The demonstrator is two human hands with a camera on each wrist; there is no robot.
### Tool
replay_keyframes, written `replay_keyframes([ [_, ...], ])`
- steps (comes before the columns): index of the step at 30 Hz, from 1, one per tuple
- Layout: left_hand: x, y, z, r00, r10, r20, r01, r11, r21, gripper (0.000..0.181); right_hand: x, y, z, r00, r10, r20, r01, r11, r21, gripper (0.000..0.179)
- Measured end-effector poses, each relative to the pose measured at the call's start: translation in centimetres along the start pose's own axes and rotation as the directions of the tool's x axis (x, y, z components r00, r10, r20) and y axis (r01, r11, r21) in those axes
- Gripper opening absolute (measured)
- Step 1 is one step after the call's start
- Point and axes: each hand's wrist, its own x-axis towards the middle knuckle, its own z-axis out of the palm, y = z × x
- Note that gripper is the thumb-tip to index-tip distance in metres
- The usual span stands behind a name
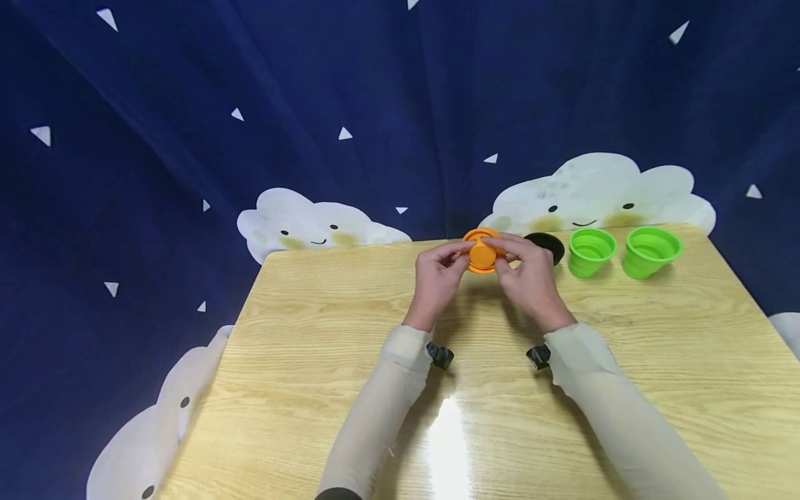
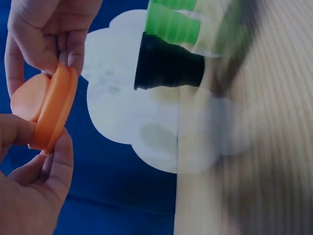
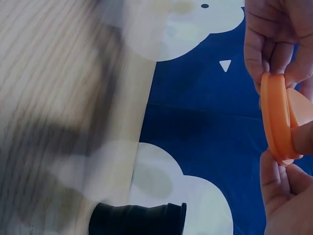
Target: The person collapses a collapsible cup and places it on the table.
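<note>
An orange collapsible cup [image 1: 482, 255], squashed into a flat disc with its round base standing out, is held up near the table's far edge. My left hand [image 1: 439, 274] grips its left side between fingers and thumb. From the right, my right hand [image 1: 528, 276] pinches the opposite side of the rim. In the left wrist view the flattened orange cup [image 2: 54, 110] appears edge-on between both hands, and the right wrist view also shows the orange cup [image 3: 278, 117] from the side. A black cup [image 1: 547, 246] stands just beyond my right hand, partly hidden by it.
Right of the black cup stand two green collapsible cups, a nearer-to-middle green cup [image 1: 591, 253] and an outer green cup [image 1: 650, 251], both extended and upright. They are on a wooden table [image 1: 325, 333]. Behind hangs a dark blue curtain [image 1: 375, 83] with clouds.
</note>
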Motion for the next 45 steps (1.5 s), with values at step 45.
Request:
replay_keyframes([
  [45, -0.5, -1.6, -0.5, 0.976, -0.203, 0.075, 0.216, 0.93, -0.296, 0.027, 0.7, 1.0, -1.4, 0.921, 0.295, 0.256, -0.374, 0.854, 0.361, 0.039],
])
